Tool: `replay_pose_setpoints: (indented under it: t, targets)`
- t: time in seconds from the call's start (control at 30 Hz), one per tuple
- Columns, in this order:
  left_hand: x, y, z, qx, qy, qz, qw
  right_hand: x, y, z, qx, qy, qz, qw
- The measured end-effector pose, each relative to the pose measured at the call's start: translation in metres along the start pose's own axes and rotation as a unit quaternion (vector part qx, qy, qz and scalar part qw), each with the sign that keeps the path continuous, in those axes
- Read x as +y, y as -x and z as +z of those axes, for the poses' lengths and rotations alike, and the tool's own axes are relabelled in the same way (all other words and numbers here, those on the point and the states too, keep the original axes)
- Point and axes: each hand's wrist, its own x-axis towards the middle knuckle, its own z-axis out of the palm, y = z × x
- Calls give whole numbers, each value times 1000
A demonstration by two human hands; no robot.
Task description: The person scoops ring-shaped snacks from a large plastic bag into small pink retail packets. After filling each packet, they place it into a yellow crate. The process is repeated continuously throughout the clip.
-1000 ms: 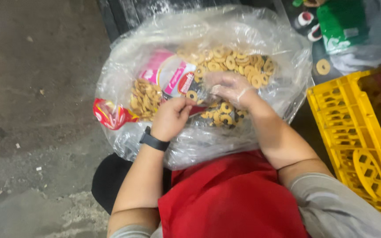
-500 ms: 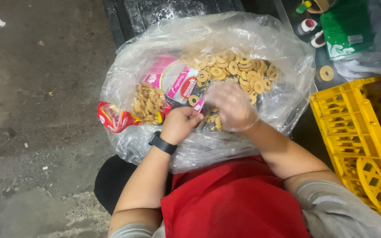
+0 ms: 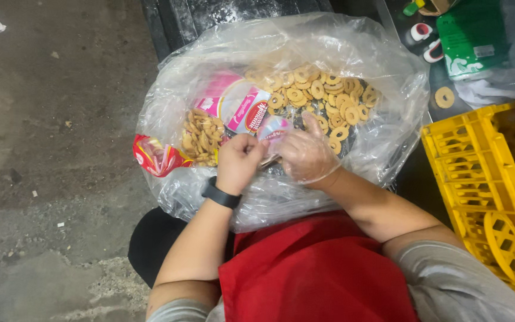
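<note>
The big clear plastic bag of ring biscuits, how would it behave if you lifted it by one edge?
The clear plastic bag looks thin and crinkled, so it would probably sag and fold. The loose ring biscuits would likely slide toward the low side, and some may break, being small and dry-looking.

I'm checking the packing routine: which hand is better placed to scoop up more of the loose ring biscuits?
Probably the right hand: it is gloved and nearest the loose ring biscuits. The left hand is bare, gripping the small packet.

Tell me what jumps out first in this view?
A big clear bag of ring-shaped snacks fills the centre, on the person's lap. Both hands meet over it: the left hand and the gloved right hand grip a pink packet. A yellow crate stands at the right.
</note>
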Motion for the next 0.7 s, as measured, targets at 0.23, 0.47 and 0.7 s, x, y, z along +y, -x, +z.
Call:
replay_pose_setpoints:
  t: [0.23,0.47,0.7]
  targets:
    - [43,21,9,-1,-298,353,887,33,31,48,-122,-486,328,801]
    - [62,5,-3,185,-224,340,894,62,43,48,25,-509,496,703]
    - [16,-11,-14,4,106,-67,992,72,34,23,22,-566,405,718]
